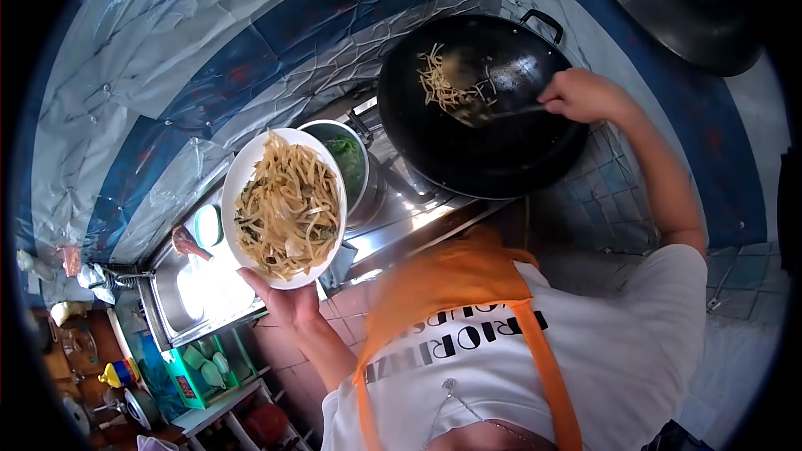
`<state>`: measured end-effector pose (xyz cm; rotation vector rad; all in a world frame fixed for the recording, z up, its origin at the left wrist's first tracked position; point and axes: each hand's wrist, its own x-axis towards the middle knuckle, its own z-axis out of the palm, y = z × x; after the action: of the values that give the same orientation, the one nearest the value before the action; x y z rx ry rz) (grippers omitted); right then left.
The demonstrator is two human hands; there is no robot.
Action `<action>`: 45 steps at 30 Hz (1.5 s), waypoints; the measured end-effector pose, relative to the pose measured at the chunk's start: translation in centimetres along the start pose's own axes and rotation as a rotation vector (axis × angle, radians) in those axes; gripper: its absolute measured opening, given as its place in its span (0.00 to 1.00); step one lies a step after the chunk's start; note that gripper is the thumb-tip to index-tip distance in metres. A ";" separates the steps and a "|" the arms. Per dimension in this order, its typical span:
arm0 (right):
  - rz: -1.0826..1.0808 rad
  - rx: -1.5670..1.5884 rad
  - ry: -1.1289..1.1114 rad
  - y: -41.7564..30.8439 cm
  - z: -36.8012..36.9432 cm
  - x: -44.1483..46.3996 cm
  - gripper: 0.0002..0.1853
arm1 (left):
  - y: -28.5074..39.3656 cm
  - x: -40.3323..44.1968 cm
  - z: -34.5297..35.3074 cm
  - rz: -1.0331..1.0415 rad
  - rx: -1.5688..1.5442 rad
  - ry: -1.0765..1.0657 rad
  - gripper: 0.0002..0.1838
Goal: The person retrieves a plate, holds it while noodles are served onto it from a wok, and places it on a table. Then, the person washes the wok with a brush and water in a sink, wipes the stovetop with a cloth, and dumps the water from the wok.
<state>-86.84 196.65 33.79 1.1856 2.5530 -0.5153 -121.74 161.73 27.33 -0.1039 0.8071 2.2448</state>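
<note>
A: Head view. Where are the hands?

B: Well apart. Left hand (291, 305) grips the plate (235, 192) at its near edge, thumb by the rim; the other fingers are hidden underneath. Right hand (581, 97) is closed around the spatula (520, 110) handle, over the right side of the wok (476, 159).

A: Contents?

B: Plate: heaped with pale food (288, 205), spread almost to the rim. Wok: a smaller lot of pale strips (441, 83), lying toward the far left of the bowl. Spatula head is among their lower edge, blurred.

A: Room around the wok load?

B: Dark wall shows on every side of it, widest toward the near side and the right. Wok's loop handle (546, 23) stands at the far right edge, beyond the right hand.

A: And around the plate?

B: Tight on its right: the pot (368, 192), greens (344, 157) inside, sits between plate and wok. Plate edge overlaps pot rim in view; contact, cannot tell. The sink (171, 284) lies to the plate's lower left, the apron (451, 288) to its lower right.
</note>
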 end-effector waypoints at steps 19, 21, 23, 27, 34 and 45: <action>0.125 -0.427 0.377 2.7 0.8 -1.9 0.06 | -0.1 -0.8 1.5 -0.204 -0.078 -0.084 0.33; 0.034 -0.442 0.453 2.5 0.9 -1.5 0.09 | 0.3 -1.3 2.1 -0.213 -0.062 -0.093 0.33; -0.015 -0.420 0.638 2.3 0.0 -1.7 0.04 | 0.4 -1.5 2.4 -0.198 -0.028 -0.090 0.33; 0.006 -0.711 0.662 3.4 -3.4 0.0 0.03 | -0.1 -1.5 2.1 -0.178 -0.035 -0.136 0.33; -0.228 -0.769 0.798 1.7 -3.5 4.6 0.06 | -0.4 -1.9 3.0 -0.137 -0.003 -0.095 0.33; -0.324 -0.817 0.846 -1.2 -1.6 4.4 0.12 | -0.5 -1.8 2.7 -0.148 0.027 -0.085 0.34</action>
<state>-90.71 199.62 33.75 0.7402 3.0712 1.1277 -119.64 162.44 29.80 -0.0528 0.7589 2.0843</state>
